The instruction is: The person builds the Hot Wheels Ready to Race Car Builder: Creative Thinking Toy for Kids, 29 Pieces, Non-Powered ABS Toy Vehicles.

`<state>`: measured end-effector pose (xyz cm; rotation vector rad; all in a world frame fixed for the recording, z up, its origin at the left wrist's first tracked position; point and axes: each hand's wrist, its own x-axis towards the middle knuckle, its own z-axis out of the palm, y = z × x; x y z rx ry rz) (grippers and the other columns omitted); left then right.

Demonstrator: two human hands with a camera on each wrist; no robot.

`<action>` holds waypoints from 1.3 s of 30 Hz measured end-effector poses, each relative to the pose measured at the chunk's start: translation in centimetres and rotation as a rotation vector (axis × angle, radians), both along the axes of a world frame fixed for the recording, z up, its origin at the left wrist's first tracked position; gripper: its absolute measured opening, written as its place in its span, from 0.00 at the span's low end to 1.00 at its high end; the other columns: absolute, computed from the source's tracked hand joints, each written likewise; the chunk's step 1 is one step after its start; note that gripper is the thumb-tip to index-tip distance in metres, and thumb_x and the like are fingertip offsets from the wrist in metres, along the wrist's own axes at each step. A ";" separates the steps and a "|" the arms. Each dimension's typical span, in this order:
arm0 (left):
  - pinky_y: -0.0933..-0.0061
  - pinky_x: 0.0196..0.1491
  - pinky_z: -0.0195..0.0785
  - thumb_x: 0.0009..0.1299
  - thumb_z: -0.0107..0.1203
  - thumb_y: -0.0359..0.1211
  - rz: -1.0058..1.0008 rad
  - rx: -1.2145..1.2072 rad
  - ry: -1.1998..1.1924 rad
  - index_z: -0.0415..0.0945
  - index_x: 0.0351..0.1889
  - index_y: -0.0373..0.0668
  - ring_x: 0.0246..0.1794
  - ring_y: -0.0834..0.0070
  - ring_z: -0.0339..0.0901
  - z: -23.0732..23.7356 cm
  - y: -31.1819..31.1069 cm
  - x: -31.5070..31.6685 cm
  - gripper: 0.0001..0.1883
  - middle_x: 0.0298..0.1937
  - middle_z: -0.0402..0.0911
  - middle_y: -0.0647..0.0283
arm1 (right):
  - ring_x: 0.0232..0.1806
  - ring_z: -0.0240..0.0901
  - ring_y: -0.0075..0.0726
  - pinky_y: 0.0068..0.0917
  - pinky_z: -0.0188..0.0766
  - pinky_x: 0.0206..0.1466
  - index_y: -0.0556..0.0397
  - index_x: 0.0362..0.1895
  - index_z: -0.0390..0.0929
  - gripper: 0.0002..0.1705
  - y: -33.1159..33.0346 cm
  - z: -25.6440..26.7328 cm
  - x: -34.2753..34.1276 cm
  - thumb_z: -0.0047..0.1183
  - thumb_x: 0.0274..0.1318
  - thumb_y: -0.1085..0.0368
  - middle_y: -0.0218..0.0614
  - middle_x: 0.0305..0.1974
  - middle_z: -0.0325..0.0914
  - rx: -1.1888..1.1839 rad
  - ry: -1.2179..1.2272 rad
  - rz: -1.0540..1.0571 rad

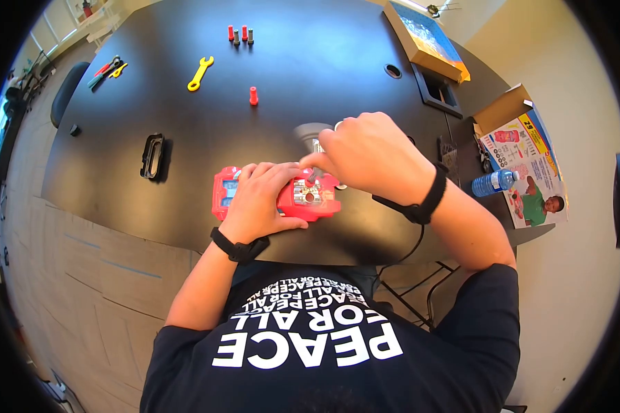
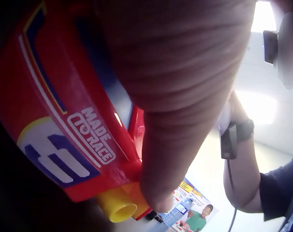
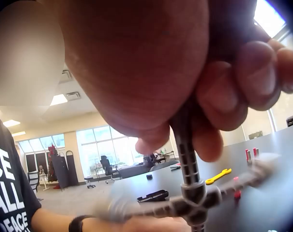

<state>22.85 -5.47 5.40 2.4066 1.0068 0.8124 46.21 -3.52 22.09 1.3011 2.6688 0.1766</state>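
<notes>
A red toy car (image 1: 328,207) with a silver engine part lies near the table's front edge. My left hand (image 1: 255,201) grips it from above, the thumb along its near side; in the left wrist view the red side (image 2: 90,137) reads "MADE TO RACE" above a yellow tube (image 2: 121,209). Over the car's right end, my right hand (image 1: 375,153) holds a grey cross-shaped tool (image 3: 194,195). In the right wrist view the fingers of that hand (image 3: 185,82) curl round the tool's upper shaft, and its side arms are blurred. The tool's lower tip is out of that view.
A black frame-like part (image 1: 154,157) lies to the left. Farther back are a yellow wrench (image 1: 200,73), a single red peg (image 1: 253,96), several red and grey pegs and small tools (image 1: 108,71). A water bottle (image 1: 494,182), printed box (image 1: 541,168) and open box (image 1: 427,41) stand right.
</notes>
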 end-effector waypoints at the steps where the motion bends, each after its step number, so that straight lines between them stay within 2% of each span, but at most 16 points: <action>1: 0.45 0.77 0.63 0.46 0.91 0.48 0.007 0.005 0.002 0.82 0.72 0.51 0.71 0.58 0.80 0.2 -0.1 0.0 0.52 0.73 0.86 0.64 | 0.31 0.88 0.56 0.45 0.81 0.36 0.56 0.45 0.82 0.21 -0.1 -0.7 0.1 0.66 0.75 0.48 0.46 0.25 0.84 0.001 0.001 -0.003; 3: 0.45 0.77 0.63 0.46 0.91 0.48 0.019 0.011 0.001 0.82 0.72 0.52 0.71 0.58 0.80 0.3 0.0 0.1 0.52 0.73 0.86 0.64 | 0.33 0.87 0.59 0.48 0.82 0.38 0.58 0.48 0.80 0.21 -0.4 -1.5 0.3 0.65 0.76 0.50 0.47 0.27 0.84 -0.001 0.222 -0.019; 6: 0.49 0.77 0.62 0.46 0.90 0.49 0.025 0.019 -0.035 0.83 0.70 0.51 0.69 0.57 0.79 0.1 -0.2 0.1 0.50 0.67 0.88 0.64 | 0.36 0.88 0.62 0.51 0.83 0.41 0.58 0.49 0.78 0.20 -0.2 -2.6 0.6 0.66 0.75 0.52 0.48 0.31 0.86 -0.123 0.354 -0.052; 9: 0.45 0.77 0.62 0.47 0.90 0.49 0.011 0.026 -0.018 0.81 0.71 0.49 0.71 0.58 0.80 0.1 -0.1 0.1 0.51 0.73 0.86 0.64 | 0.43 0.86 0.63 0.56 0.80 0.47 0.54 0.51 0.79 0.17 -0.7 -2.6 0.7 0.69 0.73 0.56 0.49 0.36 0.87 -0.110 0.461 0.005; 15: 0.44 0.77 0.62 0.47 0.90 0.50 0.006 0.052 -0.016 0.80 0.70 0.48 0.70 0.58 0.80 0.1 0.1 0.2 0.51 0.72 0.86 0.64 | 0.44 0.86 0.61 0.54 0.80 0.48 0.53 0.50 0.80 0.14 -0.8 -2.8 1.2 0.68 0.72 0.59 0.45 0.39 0.87 -0.154 0.478 0.022; 19: 0.41 0.83 0.56 0.51 0.88 0.55 -0.011 0.037 0.037 0.76 0.79 0.47 0.79 0.50 0.74 1.0 -0.7 -0.2 0.57 0.81 0.79 0.56 | 0.46 0.89 0.61 0.53 0.84 0.46 0.59 0.56 0.76 0.21 -1.2 -3.2 1.6 0.66 0.74 0.57 0.49 0.42 0.88 -0.141 0.469 0.053; 21: 0.40 0.86 0.53 0.53 0.88 0.57 -0.016 0.090 0.033 0.74 0.82 0.47 0.83 0.48 0.72 3.1 -0.8 -0.9 0.59 0.84 0.76 0.54 | 0.45 0.86 0.58 0.51 0.80 0.48 0.51 0.47 0.80 0.13 -1.7 -3.8 1.8 0.69 0.70 0.58 0.44 0.39 0.87 -0.088 0.535 0.006; 23: 0.40 0.87 0.52 0.58 0.86 0.57 -0.082 0.071 0.089 0.71 0.86 0.46 0.86 0.44 0.67 6.4 -0.4 -3.0 0.59 0.88 0.70 0.51 | 0.42 0.86 0.55 0.48 0.81 0.45 0.52 0.46 0.82 0.12 -2.6 -3.9 2.4 0.70 0.69 0.61 0.43 0.39 0.87 -0.022 0.575 -0.004; 25: 0.42 0.86 0.56 0.62 0.85 0.51 -0.124 0.063 -0.014 0.72 0.85 0.45 0.86 0.44 0.68 8.6 1.4 -5.0 0.54 0.88 0.71 0.50 | 0.39 0.86 0.52 0.44 0.81 0.41 0.52 0.45 0.83 0.11 -3.9 -3.7 3.3 0.72 0.69 0.63 0.42 0.38 0.87 0.038 0.612 -0.002; 27: 0.49 0.83 0.65 0.67 0.80 0.34 -0.041 0.128 0.036 0.73 0.84 0.42 0.82 0.48 0.74 11.2 3.6 -5.8 0.46 0.86 0.74 0.48 | 0.32 0.84 0.42 0.33 0.79 0.35 0.53 0.45 0.87 0.08 -5.8 -3.2 4.6 0.74 0.67 0.69 0.39 0.38 0.89 0.121 0.967 -0.054; 28: 0.51 0.80 0.69 0.68 0.79 0.32 0.007 0.161 0.040 0.74 0.83 0.42 0.78 0.50 0.77 10.7 5.8 -6.3 0.44 0.84 0.76 0.49 | 0.30 0.84 0.41 0.33 0.80 0.36 0.54 0.43 0.88 0.08 -6.9 -3.0 5.0 0.75 0.66 0.70 0.39 0.36 0.89 0.118 1.081 -0.118; 29: 0.52 0.77 0.73 0.68 0.78 0.30 0.052 0.193 0.044 0.75 0.82 0.42 0.74 0.52 0.81 9.8 8.2 -6.5 0.42 0.81 0.79 0.50 | 0.29 0.82 0.28 0.27 0.77 0.34 0.55 0.45 0.89 0.05 -8.1 -3.3 5.5 0.73 0.69 0.71 0.35 0.36 0.89 0.096 1.185 -0.217; 31: 0.55 0.70 0.79 0.69 0.78 0.29 0.154 -0.075 0.089 0.77 0.79 0.41 0.65 0.56 0.86 10.0 11.9 -5.3 0.39 0.76 0.83 0.53 | 0.31 0.80 0.19 0.24 0.76 0.34 0.57 0.44 0.90 0.05 -9.8 -6.0 6.2 0.74 0.70 0.70 0.32 0.35 0.89 0.091 1.420 -0.327; 33: 0.56 0.66 0.81 0.71 0.76 0.28 0.181 -0.124 0.186 0.77 0.79 0.44 0.61 0.60 0.86 7.4 16.3 -5.1 0.37 0.72 0.84 0.55 | 0.31 0.80 0.17 0.21 0.75 0.33 0.57 0.44 0.90 0.07 -11.4 -8.1 6.2 0.75 0.70 0.69 0.31 0.34 0.89 -0.002 1.524 -0.418; 37: 0.56 0.66 0.82 0.72 0.74 0.28 0.072 0.024 0.279 0.83 0.74 0.46 0.62 0.56 0.87 3.6 21.6 -3.8 0.30 0.67 0.85 0.53 | 0.29 0.81 0.21 0.21 0.75 0.33 0.56 0.42 0.90 0.07 -13.6 -9.3 6.8 0.76 0.69 0.68 0.32 0.30 0.88 0.085 1.383 -0.433; 39: 0.51 0.64 0.83 0.73 0.72 0.29 0.119 0.102 0.524 0.90 0.60 0.43 0.65 0.49 0.85 2.4 22.8 -2.4 0.17 0.68 0.85 0.51 | 0.27 0.81 0.22 0.21 0.76 0.33 0.56 0.42 0.90 0.07 -14.4 -9.5 7.2 0.76 0.69 0.68 0.32 0.29 0.88 0.103 1.412 -0.472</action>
